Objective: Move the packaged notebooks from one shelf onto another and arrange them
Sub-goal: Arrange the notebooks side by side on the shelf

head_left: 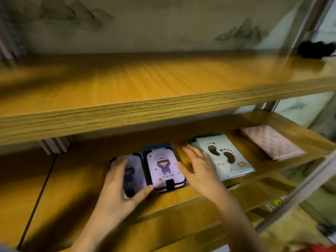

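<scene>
**Both hands down on the lower shelf**

Left hand (120,186) is spread over the left cartoon-girl notebook (133,172), thumb hooked at its near right corner, gripping it flat on the lower shelf (76,180). Right hand (197,168) hovers open, fingers loose, between the second cartoon-girl notebook (164,170) and the footprint notebook pack (223,159). A pink quilted notebook (271,143) lies farther right. These look light, stiff and slick in their wrap, so pinch the long edges, thumb underneath. The upper shelf (145,84) waits bare.
</scene>
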{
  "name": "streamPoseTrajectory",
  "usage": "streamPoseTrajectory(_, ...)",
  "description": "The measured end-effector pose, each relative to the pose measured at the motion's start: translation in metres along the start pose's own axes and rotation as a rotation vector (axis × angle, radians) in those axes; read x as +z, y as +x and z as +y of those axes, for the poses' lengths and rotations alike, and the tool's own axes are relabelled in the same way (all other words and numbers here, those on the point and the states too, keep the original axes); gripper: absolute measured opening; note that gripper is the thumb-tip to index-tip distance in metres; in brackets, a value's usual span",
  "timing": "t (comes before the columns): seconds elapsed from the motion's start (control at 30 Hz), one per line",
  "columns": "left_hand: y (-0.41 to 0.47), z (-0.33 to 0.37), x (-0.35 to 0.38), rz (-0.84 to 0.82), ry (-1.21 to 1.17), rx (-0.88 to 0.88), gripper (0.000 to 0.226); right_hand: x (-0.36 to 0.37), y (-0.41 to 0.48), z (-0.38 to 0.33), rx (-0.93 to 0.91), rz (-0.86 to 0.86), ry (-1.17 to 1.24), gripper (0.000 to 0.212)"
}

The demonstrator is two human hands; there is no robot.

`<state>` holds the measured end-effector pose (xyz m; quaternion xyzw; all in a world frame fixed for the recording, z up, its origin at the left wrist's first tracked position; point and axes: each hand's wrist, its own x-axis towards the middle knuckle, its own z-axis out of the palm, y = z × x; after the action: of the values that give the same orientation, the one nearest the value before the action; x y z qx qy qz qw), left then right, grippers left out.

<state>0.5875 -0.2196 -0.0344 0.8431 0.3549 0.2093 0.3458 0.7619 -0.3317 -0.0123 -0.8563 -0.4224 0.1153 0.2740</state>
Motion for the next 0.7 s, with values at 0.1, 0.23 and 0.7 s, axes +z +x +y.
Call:
streamPoseTrajectory(0.1, 0.0, 0.042, 0.022, -0.04, -0.194, 0.054, 0.07, -0.036, -0.008, 0.031, -0.004, 0.127, 0.022, 0.046)
streamPoseTrajectory(0.23, 0.004, 0.091, 0.074, -0.188, -0.356, 0.027, 0.074, -0.067, 0.005, 0.09, 0.12, 0.245, 0.161, 0.043)
streamPoseTrajectory(0.7, 0.035, 0.151, 0.199, 0.059, -0.426, -0.348, 0.071, -0.08, 0.04, 0.176, 0.185, -0.259, 0.504, 0.075)
